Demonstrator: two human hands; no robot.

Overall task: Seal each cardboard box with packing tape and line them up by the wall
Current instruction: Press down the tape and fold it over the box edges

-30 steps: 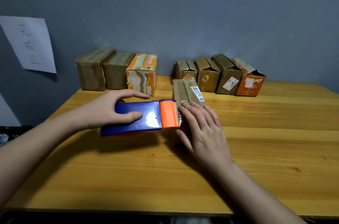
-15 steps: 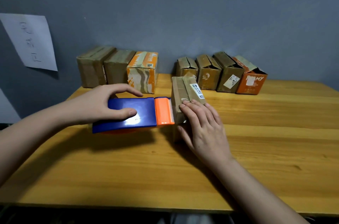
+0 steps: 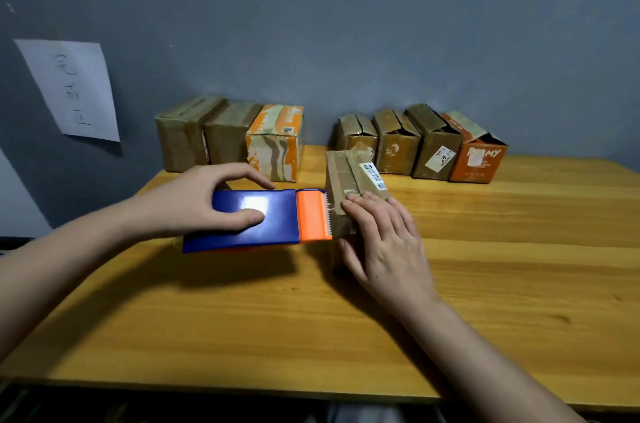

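My left hand grips the tape dispenser against the box, right hand flat on it; next, I'd judge, tearing the tape.

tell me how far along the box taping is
Done, it seems: three boxes stand in a row by the wall on the left, tape showing on them. In hand: the left hand holds the tape dispenser against the middle box, and the right hand presses flat on it. Left: four boxes on the right, flaps split open on some.
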